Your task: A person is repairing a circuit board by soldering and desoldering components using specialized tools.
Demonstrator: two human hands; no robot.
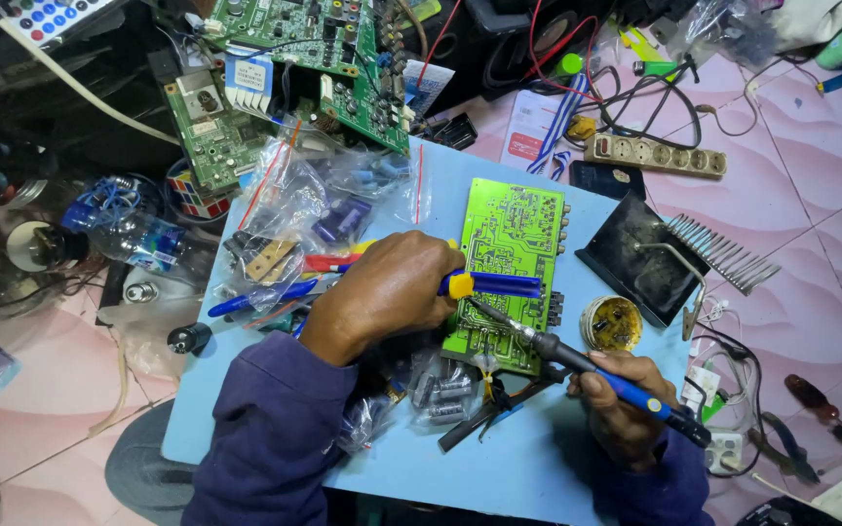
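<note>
Soldering work is seen on a light blue counter point(557, 458), where a bright green circuit board point(509, 263) lies flat near the middle, its solder side up. The right hand point(626, 404) is closed around the blue grip of a soldering iron point(577, 360), whose dark barrel slants up and to the left so that the tip meets the lower part of the board. The left hand point(392, 292) is curled over a blue and yellow desoldering pump point(484, 284), which is held across the left edge of the board, its nozzle end lying just above the iron's tip; the fingers are wrapped fully round its body. Clear plastic bags of small parts point(333, 195) are heaped at the left of the board, touching the left wrist. A round tin of flux point(612, 324) sits just beside the board on its right, and a black iron stand point(640, 258) rests beyond the tin. A second, larger green board point(324, 58) lies off the counter at the top.
</note>
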